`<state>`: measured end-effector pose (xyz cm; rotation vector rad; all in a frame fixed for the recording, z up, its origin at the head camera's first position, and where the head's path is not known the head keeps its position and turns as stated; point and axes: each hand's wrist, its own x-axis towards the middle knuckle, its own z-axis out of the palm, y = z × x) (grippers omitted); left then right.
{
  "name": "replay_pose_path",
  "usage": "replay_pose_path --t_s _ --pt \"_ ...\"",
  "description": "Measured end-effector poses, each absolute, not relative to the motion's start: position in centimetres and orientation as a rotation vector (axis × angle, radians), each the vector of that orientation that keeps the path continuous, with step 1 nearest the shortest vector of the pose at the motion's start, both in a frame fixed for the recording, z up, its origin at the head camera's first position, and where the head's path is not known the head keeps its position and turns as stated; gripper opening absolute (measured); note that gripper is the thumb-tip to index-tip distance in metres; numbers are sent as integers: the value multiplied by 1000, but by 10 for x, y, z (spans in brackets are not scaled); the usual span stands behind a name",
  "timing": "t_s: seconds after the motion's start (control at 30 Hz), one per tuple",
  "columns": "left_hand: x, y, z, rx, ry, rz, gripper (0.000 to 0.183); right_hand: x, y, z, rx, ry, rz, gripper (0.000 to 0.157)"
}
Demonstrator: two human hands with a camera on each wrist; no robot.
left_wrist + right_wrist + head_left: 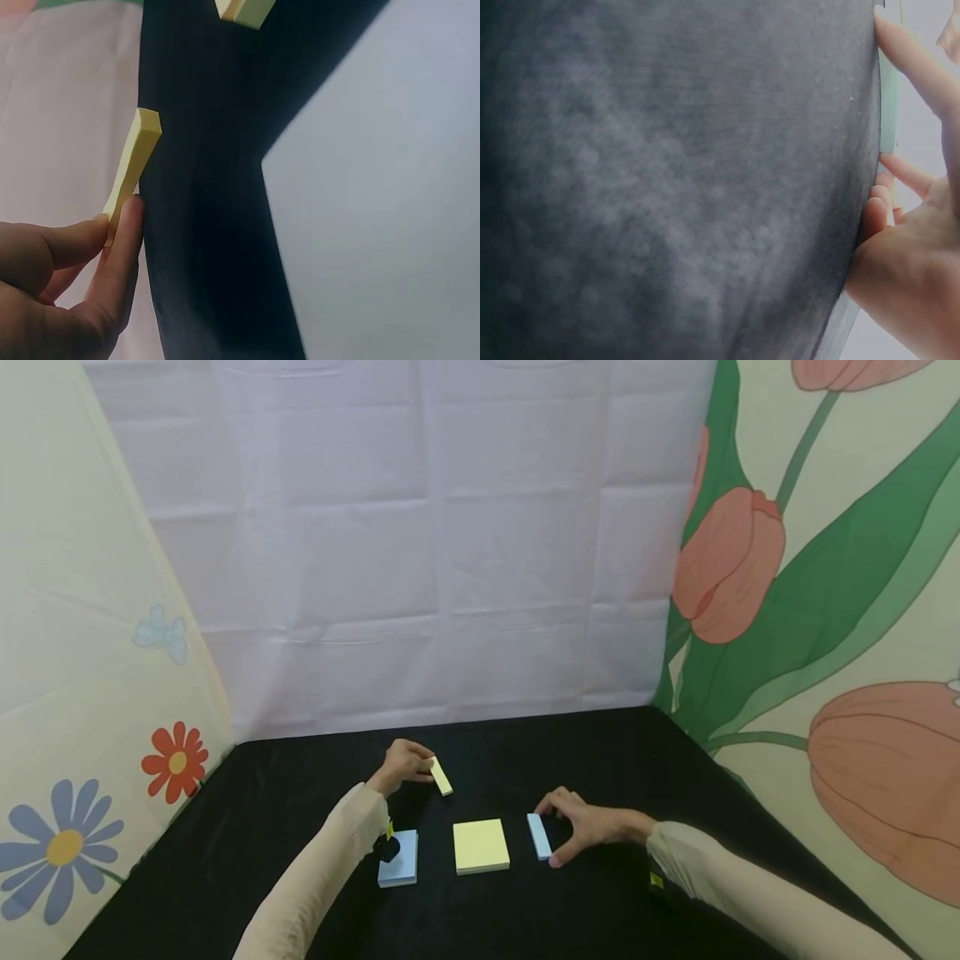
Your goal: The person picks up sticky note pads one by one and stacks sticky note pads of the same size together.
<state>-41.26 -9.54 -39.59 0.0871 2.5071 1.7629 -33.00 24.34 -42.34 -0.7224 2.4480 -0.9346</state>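
My left hand [405, 765] pinches one end of a narrow yellow sticky-note pad [441, 777] at the back of the table. In the left wrist view this pad [133, 161] tilts up from between thumb and fingers. To the right, my right hand [588, 822] spans a narrow light-blue sticky-note pad [538, 837], thumb at its near end and fingertips at its far end. Only a pale green-blue sliver of that pad [888, 105] shows in the right wrist view. Between the hands lies a square yellow sticky-note stack [482, 845].
A light-blue sticky-note stack [405, 858] lies left of the square one, partly hidden by the left wrist's camera. A black cloth [495, 918] covers the table. Behind it hangs a white cloth [450, 568], with flower-printed cloths [862, 635] at the sides.
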Motion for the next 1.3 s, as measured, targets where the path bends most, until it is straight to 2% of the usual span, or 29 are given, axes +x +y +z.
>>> replay_pose_path --t_s 0.8,1.3 --pt "-394 -47 -391 375 2405 1675 18 -331 243 -424 -728 2443 -929 65" --pt "-392 -25 -394 426 2352 1680 18 -329 243 -423 -722 2440 -931 66"
